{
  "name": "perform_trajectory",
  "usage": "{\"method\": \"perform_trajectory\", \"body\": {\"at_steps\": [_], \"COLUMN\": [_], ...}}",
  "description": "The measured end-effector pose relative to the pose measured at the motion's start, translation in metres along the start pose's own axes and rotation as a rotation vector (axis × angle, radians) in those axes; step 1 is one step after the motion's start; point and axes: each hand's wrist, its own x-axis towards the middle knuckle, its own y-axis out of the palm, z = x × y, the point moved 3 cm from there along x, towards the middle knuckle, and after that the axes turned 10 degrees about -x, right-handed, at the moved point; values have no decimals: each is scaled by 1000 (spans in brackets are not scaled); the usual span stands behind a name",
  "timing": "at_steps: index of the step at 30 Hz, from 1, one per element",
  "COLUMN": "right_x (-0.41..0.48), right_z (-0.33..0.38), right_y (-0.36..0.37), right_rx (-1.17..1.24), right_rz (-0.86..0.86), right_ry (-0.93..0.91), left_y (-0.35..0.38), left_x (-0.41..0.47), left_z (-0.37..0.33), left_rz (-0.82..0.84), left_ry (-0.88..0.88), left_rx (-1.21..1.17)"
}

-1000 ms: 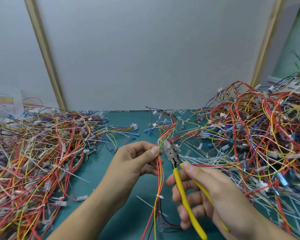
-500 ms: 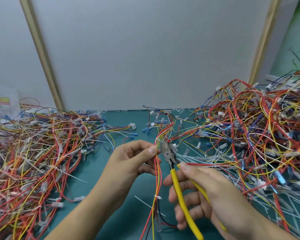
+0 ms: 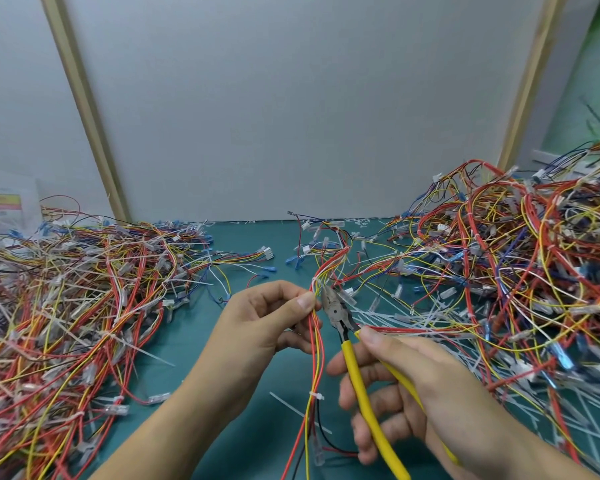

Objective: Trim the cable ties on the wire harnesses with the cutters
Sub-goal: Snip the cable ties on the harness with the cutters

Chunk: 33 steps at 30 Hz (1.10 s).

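My left hand pinches a wire harness of red, orange and yellow wires between thumb and fingers, held upright over the green mat. My right hand grips the yellow-handled cutters. Their dark steel jaws sit just right of my left thumb, close beside the harness near a white cable tie. Lower on the same harness, another white cable tie wraps the wires.
A big heap of harnesses covers the left of the green mat. A taller heap fills the right. Loose cut tie tails lie scattered on the mat near my right hand. A grey wall panel stands behind.
Both hands and the harness keep nearly the same pose. The cutters' jaws have stayed beside the harness just right of my left thumb.
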Motion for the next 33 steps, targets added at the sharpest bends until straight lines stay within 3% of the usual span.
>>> {"method": "perform_trajectory", "body": {"at_steps": [16, 33], "right_x": [0, -1], "right_z": [0, 0], "right_y": [-1, 0], "right_rx": [8, 170], "right_rz": [-27, 56], "right_ry": [-1, 85], "left_y": [1, 2], "left_x": [1, 1], "left_z": [4, 5], "left_rz": [12, 7], "left_ry": [-12, 27], "left_rx": [-2, 69]}}
